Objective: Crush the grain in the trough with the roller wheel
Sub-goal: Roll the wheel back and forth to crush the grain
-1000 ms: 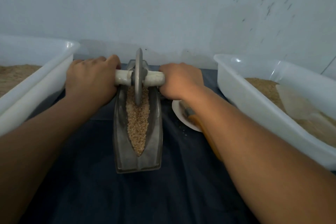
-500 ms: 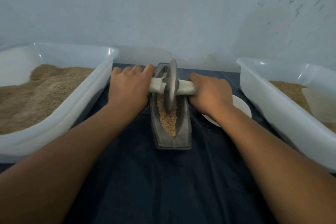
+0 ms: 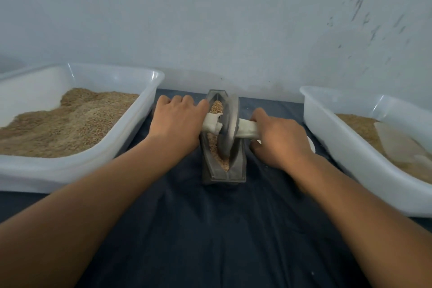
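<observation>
Clamped around the cloth-wrapped axle (image 3: 247, 129), left hand (image 3: 177, 124) at 9 o'clock and right hand (image 3: 281, 139) at 3 o'clock hold the roller wheel (image 3: 229, 127) (tilted) in the grain (image 3: 214, 145) of the trough (image 3: 224, 174) between 2 tubs.

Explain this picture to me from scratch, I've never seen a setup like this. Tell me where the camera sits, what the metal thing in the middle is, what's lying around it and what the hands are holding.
The camera sits on the person's head, looking down over both arms. In the middle stands a narrow metal trough filled with grain. A metal roller wheel stands on edge in it, with a wrapped handle through its centre. The left hand grips one end, the right hand the other. Everything rests on a dark cloth. A white tub on each side holds more grain, and a small white plate peeks out behind the right hand.
</observation>
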The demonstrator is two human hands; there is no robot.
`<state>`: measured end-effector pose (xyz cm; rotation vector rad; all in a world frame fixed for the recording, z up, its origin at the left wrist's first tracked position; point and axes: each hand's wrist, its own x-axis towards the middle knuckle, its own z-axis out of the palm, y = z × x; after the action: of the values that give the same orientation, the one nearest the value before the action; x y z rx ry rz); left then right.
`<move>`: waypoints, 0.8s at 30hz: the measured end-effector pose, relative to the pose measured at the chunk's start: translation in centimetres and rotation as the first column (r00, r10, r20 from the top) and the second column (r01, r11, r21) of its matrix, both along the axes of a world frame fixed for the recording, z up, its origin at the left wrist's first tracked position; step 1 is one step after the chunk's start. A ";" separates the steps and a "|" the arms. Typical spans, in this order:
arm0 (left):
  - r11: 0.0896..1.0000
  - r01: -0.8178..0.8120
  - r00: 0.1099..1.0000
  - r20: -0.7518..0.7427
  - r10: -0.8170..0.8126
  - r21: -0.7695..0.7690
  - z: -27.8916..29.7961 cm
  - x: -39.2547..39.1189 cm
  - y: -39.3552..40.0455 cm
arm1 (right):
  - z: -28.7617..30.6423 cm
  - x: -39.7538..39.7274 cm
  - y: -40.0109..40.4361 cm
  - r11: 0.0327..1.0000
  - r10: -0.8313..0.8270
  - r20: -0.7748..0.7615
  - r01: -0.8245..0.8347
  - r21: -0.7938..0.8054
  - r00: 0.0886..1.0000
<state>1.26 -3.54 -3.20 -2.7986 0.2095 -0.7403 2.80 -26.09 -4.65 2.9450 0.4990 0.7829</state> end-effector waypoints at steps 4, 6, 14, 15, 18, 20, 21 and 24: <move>0.999 0.012 0.998 -0.059 -0.010 0.038 0.8 -0.9 0.0 | 1.2 -0.7 -0.3 0.990 -0.041 -0.008 0.040 -0.136 0.999; 0.999 0.022 0.997 -0.080 -0.019 0.032 1.1 -1.1 0.0 | 1.9 -0.8 -0.2 0.983 -0.023 -0.049 0.014 -0.181 0.999; 0.996 0.048 0.987 -0.147 -0.059 -0.078 0.6 -0.7 1.1 | 2.8 0.1 0.0 0.989 0.092 -0.199 -0.112 -0.091 0.976; 0.995 0.039 0.990 -0.133 -0.050 -0.088 0.4 -0.5 1.0 | 2.7 0.4 0.2 0.991 0.081 -0.197 -0.100 -0.089 0.977; 0.992 0.011 0.994 -0.110 -0.025 -0.122 -0.1 0.7 0.8 | 2.6 1.9 0.6 0.993 0.059 -0.236 -0.081 -0.085 0.970; 0.990 -0.004 0.993 -0.120 -0.013 -0.141 -0.2 1.7 0.8 | 2.6 3.3 0.8 0.993 0.045 -0.277 -0.073 -0.090 0.960; 0.989 -0.012 0.992 -0.127 -0.008 -0.151 -0.2 2.3 0.8 | 2.6 4.0 0.9 0.993 0.041 -0.290 -0.072 -0.094 0.956; 0.984 -0.031 0.992 -0.129 0.008 -0.175 -0.4 3.8 0.9 | 2.7 6.0 1.2 0.991 0.034 -0.299 -0.071 -0.111 0.954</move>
<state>5.04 -2.63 -3.61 -3.0149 0.1447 -0.6024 8.81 -24.87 -1.98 2.9564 0.6201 0.2979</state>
